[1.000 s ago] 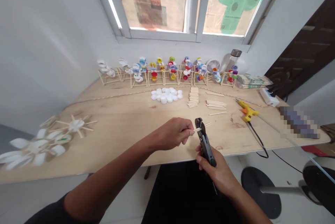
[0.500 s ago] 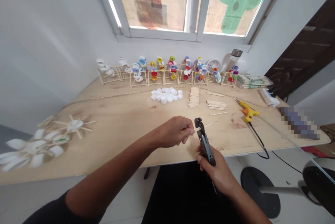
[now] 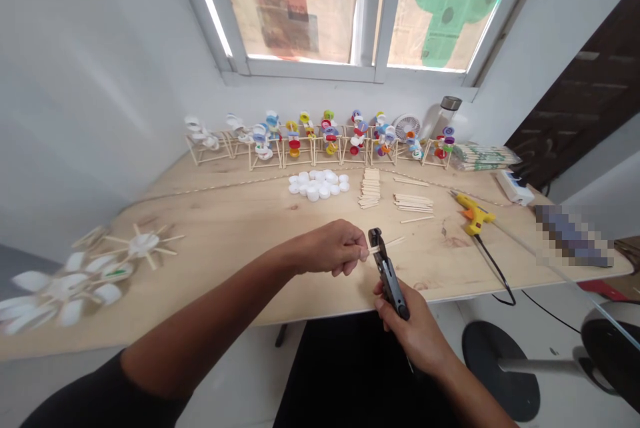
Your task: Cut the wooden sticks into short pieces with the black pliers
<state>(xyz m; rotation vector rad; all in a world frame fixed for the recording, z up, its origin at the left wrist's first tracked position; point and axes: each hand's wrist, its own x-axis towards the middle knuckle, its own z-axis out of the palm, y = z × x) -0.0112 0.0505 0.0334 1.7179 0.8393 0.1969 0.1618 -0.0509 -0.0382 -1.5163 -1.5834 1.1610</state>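
My left hand [image 3: 334, 248] pinches a thin wooden stick [image 3: 393, 242] and holds it level over the front part of the wooden table [image 3: 240, 235]. My right hand [image 3: 413, 328] is wrapped round the handles of black cutting pliers [image 3: 384, 268]. The pliers' jaws sit around the stick just right of my left fingertips. The stick's free end pokes out to the right of the jaws.
White bottle caps [image 3: 319, 183] and piles of wooden sticks [image 3: 371, 186] lie mid-table. A yellow glue gun [image 3: 473, 212] with a black cord lies to the right. A row of stick-and-cap models [image 3: 325, 135] lines the back edge. White spoked wheels [image 3: 140, 246] lie at left.
Both hands and the pliers stay almost in place, drifting slightly up and left in view. The stick remains in the jaws.
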